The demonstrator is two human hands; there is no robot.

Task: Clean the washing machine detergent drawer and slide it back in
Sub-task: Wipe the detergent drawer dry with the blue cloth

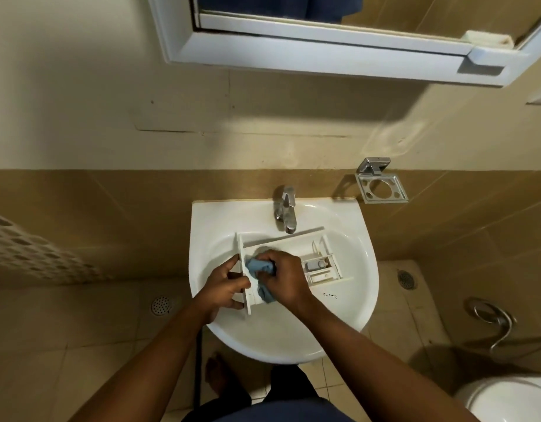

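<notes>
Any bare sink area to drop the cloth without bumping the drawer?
Free: sink front, between the forearms and near rim; bowl's right side, between drawer end and rim. Crowded: centre-left, where left hand, right hand and cloth meet on the drawer; faucet behind.

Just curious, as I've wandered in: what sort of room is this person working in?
Most likely a home bathroom. A white basin with a chrome tap hangs on the tiled wall, and part of a toilet shows at the lower right.
</notes>
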